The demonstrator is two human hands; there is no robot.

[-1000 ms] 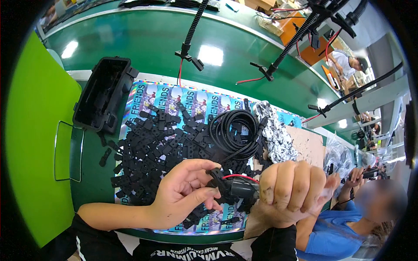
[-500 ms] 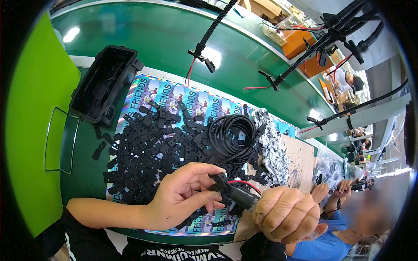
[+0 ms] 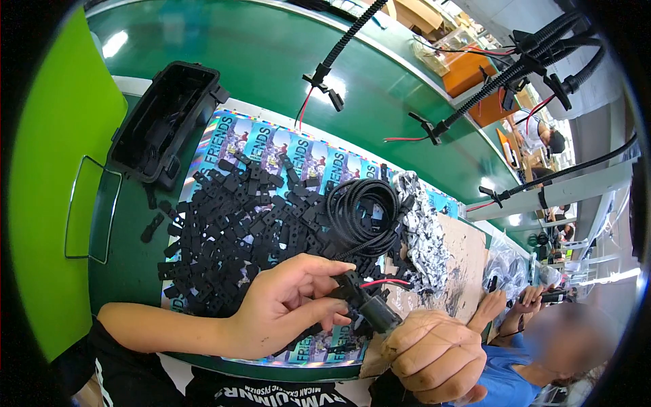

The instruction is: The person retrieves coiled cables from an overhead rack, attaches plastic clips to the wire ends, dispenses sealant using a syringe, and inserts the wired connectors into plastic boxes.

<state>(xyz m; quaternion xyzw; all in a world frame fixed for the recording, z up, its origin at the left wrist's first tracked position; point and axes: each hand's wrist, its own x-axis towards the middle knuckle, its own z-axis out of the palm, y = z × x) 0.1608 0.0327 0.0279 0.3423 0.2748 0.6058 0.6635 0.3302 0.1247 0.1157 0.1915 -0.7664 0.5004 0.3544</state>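
My left hand [image 3: 288, 305] pinches a small black plastic clip [image 3: 348, 287] between thumb and fingers, low in the middle of the view. A red wire [image 3: 385, 281] runs out of the clip to the right. Against the clip's lower right sits a dark cylindrical piece [image 3: 380, 315]. My right hand [image 3: 434, 356] is closed in a fist around the other end of this piece, and the rest of it is hidden in the palm. Just behind my left hand lies a heap of loose black plastic clips [image 3: 237, 217]. A coil of black corrugated tube [image 3: 363, 214] lies beyond the clip.
A black plastic bin [image 3: 166, 125] stands at the back left, beside a green panel [image 3: 54, 190]. Black corrugated tubes with wire ends [image 3: 339, 47] hang over the table. At right are crumpled foil-like material [image 3: 422, 230], cardboard [image 3: 464, 247] and a person in blue [image 3: 505, 363].
My right fist has moved slightly down and left, and its wrist has turned a little. The red wire's end now shows clear of the fist. My left hand keeps its pinch.
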